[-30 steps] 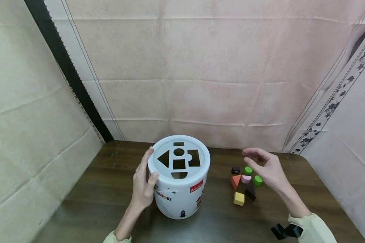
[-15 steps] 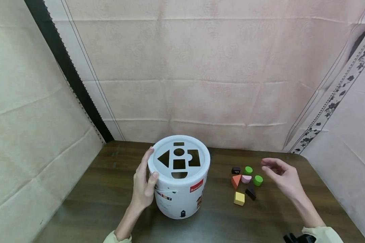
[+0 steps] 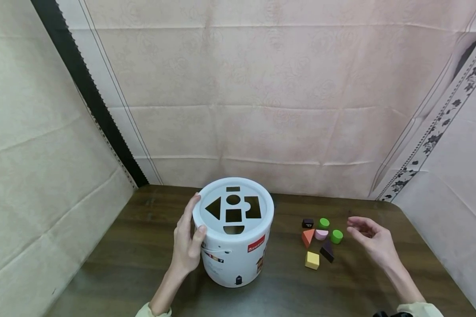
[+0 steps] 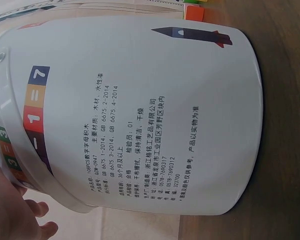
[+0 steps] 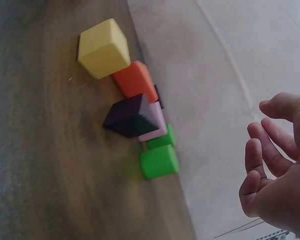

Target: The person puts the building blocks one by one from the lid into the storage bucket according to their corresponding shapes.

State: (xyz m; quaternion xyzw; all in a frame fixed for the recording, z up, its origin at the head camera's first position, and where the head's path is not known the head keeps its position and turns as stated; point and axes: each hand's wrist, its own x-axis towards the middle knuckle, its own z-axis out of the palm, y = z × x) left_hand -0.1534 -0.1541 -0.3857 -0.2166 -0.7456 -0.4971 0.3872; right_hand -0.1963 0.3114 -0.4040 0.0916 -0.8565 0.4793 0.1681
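A white bucket stands upright; its lid has cut-outs of several shapes. My left hand holds the bucket's left side near the rim, thumb in front and fingers farther back. To the right, several blocks lie grouped: two green cylinders, a pink half-round block, an orange triangular block, a dark triangular block, a yellow block and a small black block. Just right of the nearer green cylinder hovers my right hand, fingers loosely bent, holding nothing.
The brown wooden table ends at a pale cloth backdrop. More cloth hangs on both sides, with a black strip at the left corner. Table surface lies between the bucket and the blocks.
My right hand has moved right and toward me, from above the far blocks to beside the green cylinder. The left hand, bucket and blocks look unchanged.
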